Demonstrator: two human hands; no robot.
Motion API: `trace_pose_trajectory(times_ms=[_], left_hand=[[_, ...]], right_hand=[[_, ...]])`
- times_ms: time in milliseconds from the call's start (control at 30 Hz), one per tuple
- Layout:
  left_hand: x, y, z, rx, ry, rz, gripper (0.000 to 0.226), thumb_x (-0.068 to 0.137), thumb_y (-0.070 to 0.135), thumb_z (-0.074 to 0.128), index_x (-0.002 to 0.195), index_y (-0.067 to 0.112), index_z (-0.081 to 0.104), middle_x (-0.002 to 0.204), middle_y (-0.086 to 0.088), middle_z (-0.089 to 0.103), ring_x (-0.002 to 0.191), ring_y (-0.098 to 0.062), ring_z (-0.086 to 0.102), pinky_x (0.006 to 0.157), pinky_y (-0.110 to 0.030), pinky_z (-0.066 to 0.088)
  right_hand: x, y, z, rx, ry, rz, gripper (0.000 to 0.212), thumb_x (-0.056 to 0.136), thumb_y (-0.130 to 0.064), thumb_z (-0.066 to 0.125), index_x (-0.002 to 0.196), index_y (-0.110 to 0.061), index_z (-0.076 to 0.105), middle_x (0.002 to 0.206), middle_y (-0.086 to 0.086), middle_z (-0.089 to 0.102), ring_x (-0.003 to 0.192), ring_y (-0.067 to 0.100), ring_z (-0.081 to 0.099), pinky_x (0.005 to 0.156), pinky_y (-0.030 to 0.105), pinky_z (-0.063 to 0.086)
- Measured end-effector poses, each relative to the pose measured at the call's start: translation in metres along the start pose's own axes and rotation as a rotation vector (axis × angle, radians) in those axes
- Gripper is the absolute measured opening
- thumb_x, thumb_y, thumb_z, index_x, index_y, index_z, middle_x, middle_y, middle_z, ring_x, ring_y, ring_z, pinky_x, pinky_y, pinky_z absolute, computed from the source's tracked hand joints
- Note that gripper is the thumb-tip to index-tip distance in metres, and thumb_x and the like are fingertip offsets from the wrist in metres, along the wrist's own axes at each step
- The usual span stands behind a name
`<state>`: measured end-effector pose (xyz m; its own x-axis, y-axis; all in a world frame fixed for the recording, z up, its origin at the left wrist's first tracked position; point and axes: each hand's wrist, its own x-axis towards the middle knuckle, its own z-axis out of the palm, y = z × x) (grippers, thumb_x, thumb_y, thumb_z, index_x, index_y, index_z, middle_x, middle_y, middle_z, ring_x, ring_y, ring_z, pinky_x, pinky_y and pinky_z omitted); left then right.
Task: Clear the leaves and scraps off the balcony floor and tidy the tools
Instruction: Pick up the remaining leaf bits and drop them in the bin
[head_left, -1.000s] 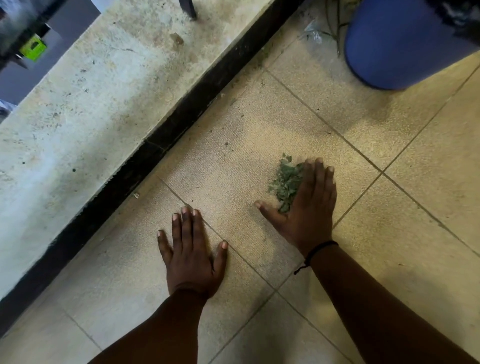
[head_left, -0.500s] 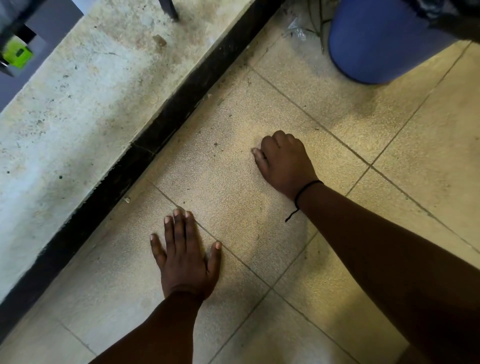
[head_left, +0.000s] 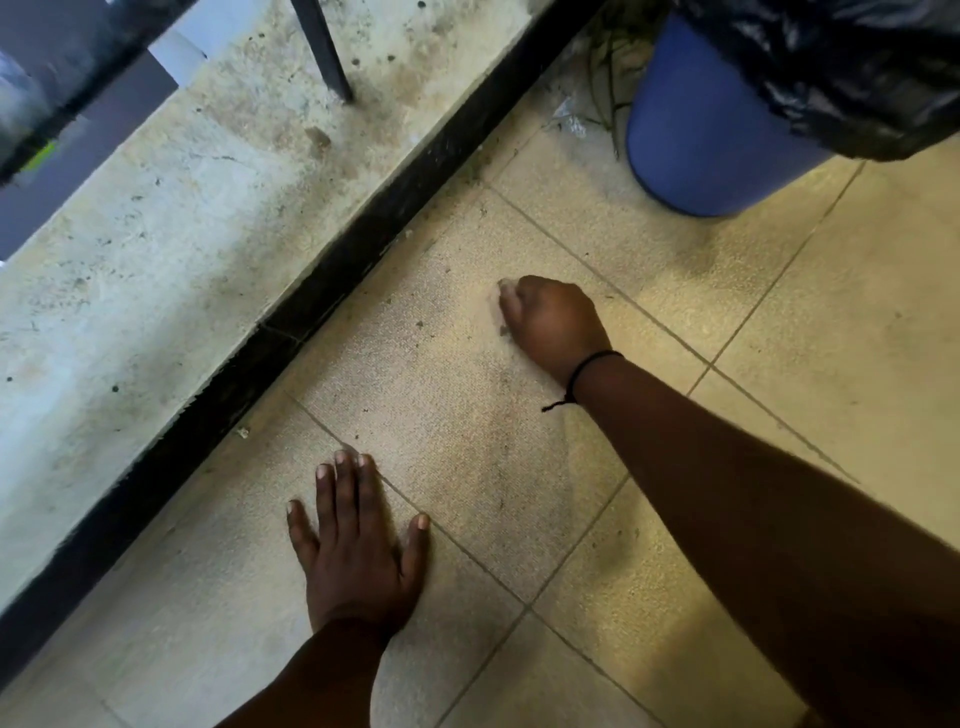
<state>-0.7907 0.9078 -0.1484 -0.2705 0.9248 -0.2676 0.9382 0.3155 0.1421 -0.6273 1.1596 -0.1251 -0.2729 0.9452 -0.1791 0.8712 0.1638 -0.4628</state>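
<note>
1. Left hand (head_left: 358, 551) lies flat on the tiled floor (head_left: 649, 623), fingers straight and spread, holding nothing.
2. Right hand (head_left: 553, 325) is bunched into a fist near the black kerb strip (head_left: 332, 291); the leaves are hidden, so what it holds can't be told.
3. Ahead stands a blue bin (head_left: 696, 140), black bag (head_left: 831, 67) draped over it, dry stems (head_left: 605, 78) beside it.

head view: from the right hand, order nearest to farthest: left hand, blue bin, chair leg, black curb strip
From the right hand:
1. black curb strip, just to its left
2. left hand flat on the tile below, and blue bin up to the right: too close to call
3. chair leg, on the concrete ledge at top
</note>
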Motion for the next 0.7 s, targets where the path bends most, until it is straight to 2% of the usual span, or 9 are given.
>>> trace_pose_trajectory(times_ms=[67,167,233,333,400,500,567,633,700], left_hand=[[0.0,0.0,0.0,-0.002,0.001,0.001,0.08,0.094,0.059,0.021,0.155,0.008,0.018,0.162,-0.012,0.013,0.152,-0.024,0.002,0.12,-0.05,-0.005],[0.0,-0.001,-0.001,-0.007,-0.023,-0.002,0.081,0.095,0.061,0.017,0.155,0.008,0.017,0.163,-0.012,0.014,0.152,-0.025,0.002,0.12,-0.049,-0.006],[0.0,0.0,-0.003,-0.014,-0.032,-0.008,0.081,0.095,0.062,0.015,0.155,0.008,0.018,0.162,-0.013,0.015,0.151,-0.025,0.003,0.121,-0.048,-0.007],[0.001,0.0,-0.001,-0.002,-0.022,-0.001,0.08,0.095,0.062,0.016,0.155,0.007,0.019,0.162,-0.013,0.016,0.151,-0.025,0.004,0.121,-0.047,-0.007],[0.002,-0.001,0.002,-0.014,-0.001,0.005,0.081,0.093,0.061,0.023,0.153,0.007,0.025,0.161,-0.013,0.021,0.149,-0.028,0.014,0.119,-0.051,0.001],[0.008,0.006,0.002,-0.064,0.111,-0.045,0.086,0.09,0.065,0.02,0.141,0.001,0.046,0.149,-0.022,0.043,0.135,-0.039,0.039,0.114,-0.057,0.014],[0.014,0.007,0.007,-0.057,0.188,-0.021,0.085,0.092,0.064,0.018,0.13,-0.006,0.048,0.14,-0.03,0.047,0.125,-0.046,0.043,0.117,-0.053,0.011],[0.013,0.004,0.012,-0.102,0.229,-0.001,0.067,0.096,0.049,0.026,0.122,-0.01,0.043,0.138,-0.03,0.04,0.117,-0.049,0.043,0.119,-0.052,0.015],[0.012,0.006,0.009,-0.138,0.234,0.002,0.063,0.093,0.046,0.03,0.123,-0.008,0.043,0.139,-0.03,0.038,0.12,-0.049,0.042,0.117,-0.054,0.018]], right_hand=[[-0.01,-0.002,-0.014,0.546,0.012,0.375,0.044,0.099,-0.033,0.048,0.058,-0.016,0.046,0.051,-0.003,0.04,0.049,0.017,0.038,0.05,0.028,0.027],[-0.035,0.0,-0.032,1.574,-0.111,0.915,0.041,0.096,-0.032,0.055,0.058,-0.022,0.04,0.043,-0.007,0.035,0.032,0.006,0.027,0.031,0.015,0.019],[-0.049,0.001,-0.043,1.941,-0.21,1.02,0.048,0.096,-0.03,0.051,0.051,-0.021,0.041,0.039,-0.008,0.032,0.026,0.004,0.025,0.024,0.013,0.015],[-0.052,-0.003,-0.077,2.257,-0.37,0.886,0.051,0.094,-0.026,0.052,0.045,-0.016,0.043,0.036,-0.005,0.033,0.025,0.007,0.031,0.024,0.017,0.02],[-0.047,-0.013,-0.119,2.337,-0.482,0.696,0.043,0.091,-0.021,0.054,0.05,-0.009,0.048,0.041,-0.001,0.034,0.03,0.014,0.033,0.029,0.022,0.027],[-0.028,-0.019,-0.205,2.36,-0.517,0.444,0.041,0.093,-0.018,0.05,0.055,-0.004,0.048,0.049,-0.003,0.032,0.039,0.013,0.03,0.036,0.025,0.028],[-0.011,-0.021,-0.264,2.344,-0.433,0.352,0.04,0.091,-0.013,0.051,0.052,-0.007,0.046,0.044,0.0,0.032,0.036,0.012,0.028,0.033,0.024,0.028],[0.018,-0.015,-0.307,2.025,-0.027,0.426,0.04,0.089,-0.017,0.05,0.05,-0.015,0.041,0.039,-0.001,0.032,0.031,0.011,0.025,0.029,0.02,0.024],[0.048,-0.008,-0.336,1.337,0.461,0.495,0.037,0.089,-0.029,0.048,0.055,-0.021,0.035,0.044,-0.005,0.029,0.037,0.016,0.026,0.034,0.023,0.022]])
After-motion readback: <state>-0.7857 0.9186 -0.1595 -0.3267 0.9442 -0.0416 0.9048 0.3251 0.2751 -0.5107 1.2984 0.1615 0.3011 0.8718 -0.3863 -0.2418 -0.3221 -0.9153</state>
